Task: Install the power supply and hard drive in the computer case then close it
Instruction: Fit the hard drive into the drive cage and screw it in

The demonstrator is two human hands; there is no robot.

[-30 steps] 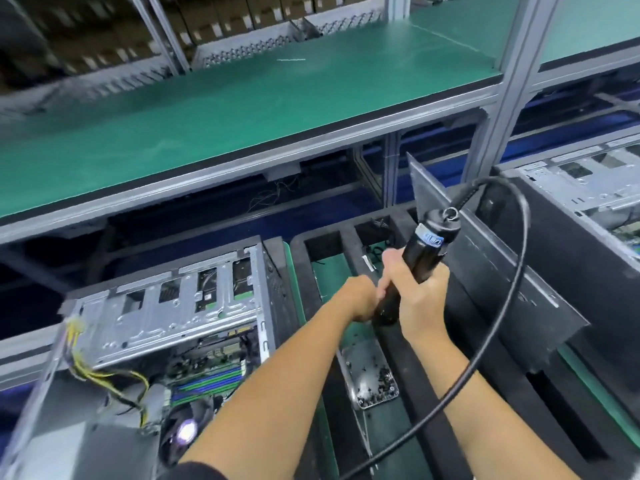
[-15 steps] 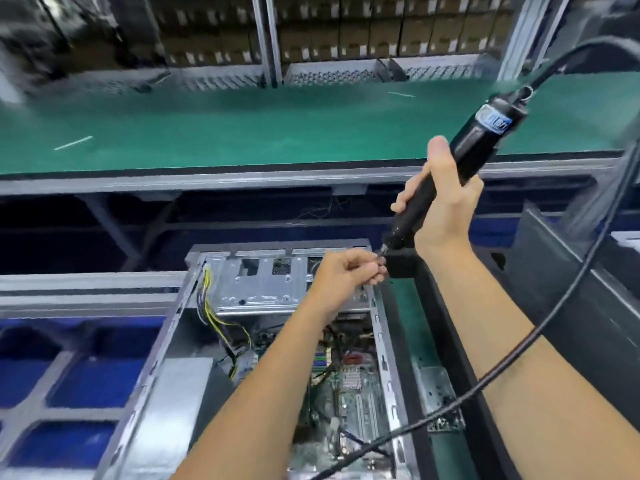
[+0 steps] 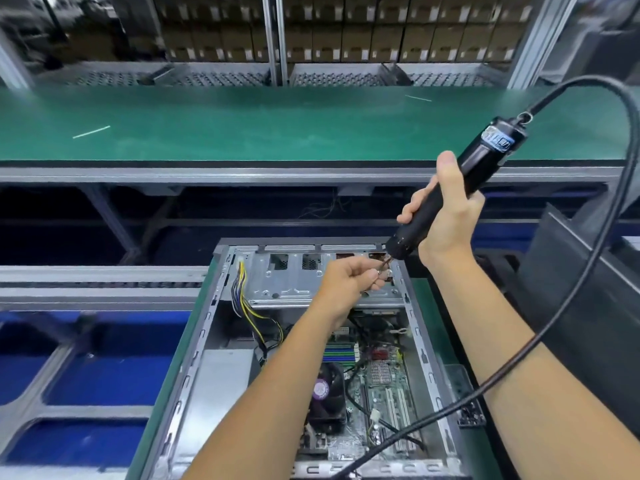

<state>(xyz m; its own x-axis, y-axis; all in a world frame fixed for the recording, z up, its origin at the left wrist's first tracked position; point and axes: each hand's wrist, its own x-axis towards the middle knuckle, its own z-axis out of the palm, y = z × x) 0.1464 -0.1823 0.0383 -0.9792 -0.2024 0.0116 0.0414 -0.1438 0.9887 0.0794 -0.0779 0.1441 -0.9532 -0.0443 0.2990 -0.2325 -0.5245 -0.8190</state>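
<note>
One case [image 3: 221, 348] here, lying open on its side on a green mat [image 3: 173, 375], side panel off so you look straight down into it. Inside: one board [image 3: 377, 386] with one round fan [image 3: 320, 389] on it, one bundle of yellow and black wires [image 3: 249, 306] running from the far left corner toward the middle, and one grey metal box [image 3: 221, 382] along the left wall, probably the power supply, but I can't say for sure. The silver drive cage [image 3: 294, 282] spans the far end. Can't make out a hard drive anywhere.

Two hands, both over the far right corner of the case. The right hand [image 3: 446, 216] is wrapped tight around one black electric screwdriver [image 3: 450, 195], held tilted, tip down and left, thumb up along the barrel. One black cable [image 3: 616, 188] loops off the top of it, swings right and comes back down across the right forearm and the case. The left hand [image 3: 349, 275] pinches something small right at the bit's tip, likely a screw, too tiny to tell.

Just right of the case sits one small tray [image 3: 464, 396], contents too blurry to tell. Further right, one dark panel [image 3: 581, 289] stands tilted. Behind it all runs one long green shelf [image 3: 277, 126], with stacked brown boxes [image 3: 346, 29] beyond that.
</note>
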